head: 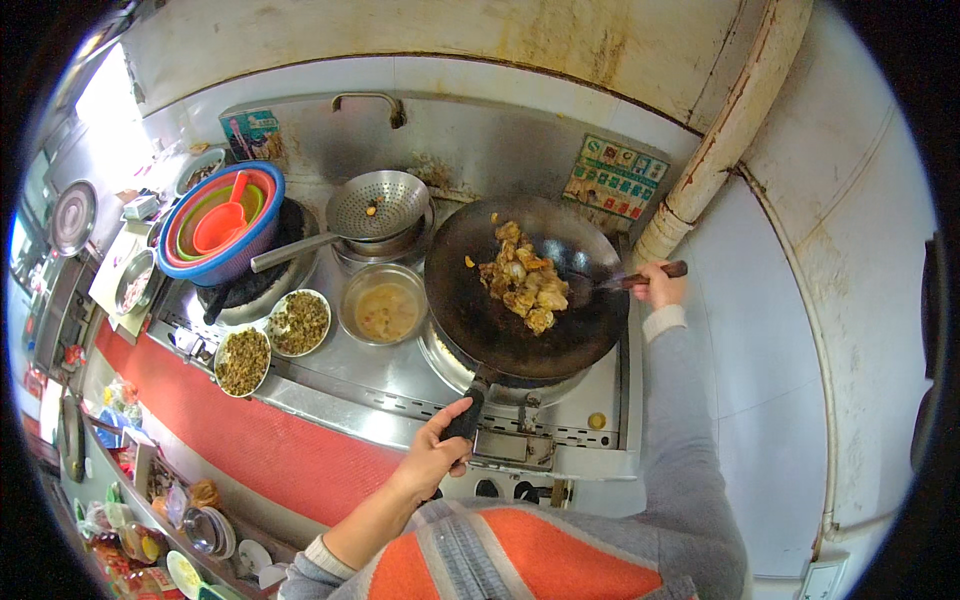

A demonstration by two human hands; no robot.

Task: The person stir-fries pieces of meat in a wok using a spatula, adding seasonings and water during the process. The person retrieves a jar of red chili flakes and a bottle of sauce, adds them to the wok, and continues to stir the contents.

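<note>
A dark iron wok (465, 315) sits on the right burner of the steel stove (337, 375). Browned pieces of meat (529, 281) are heaped in its middle. The wok's black handle (466, 416) points toward me, and my left hand (442, 446) is wrapped around it. My right hand (661, 285) holds the wooden handle (675, 270) of a metal spatula, whose blade rests inside the wok just right of the meat. The lower part of the blade is hard to make out against the dark metal.
Left of the wok are a metal bowl of cloudy liquid (386, 309), a perforated strainer ladle (382, 202) and two plates of chopped greens (298, 322). Stacked plastic basins (274, 187) stand over the left burner. A thick pipe (720, 142) rises behind my right hand.
</note>
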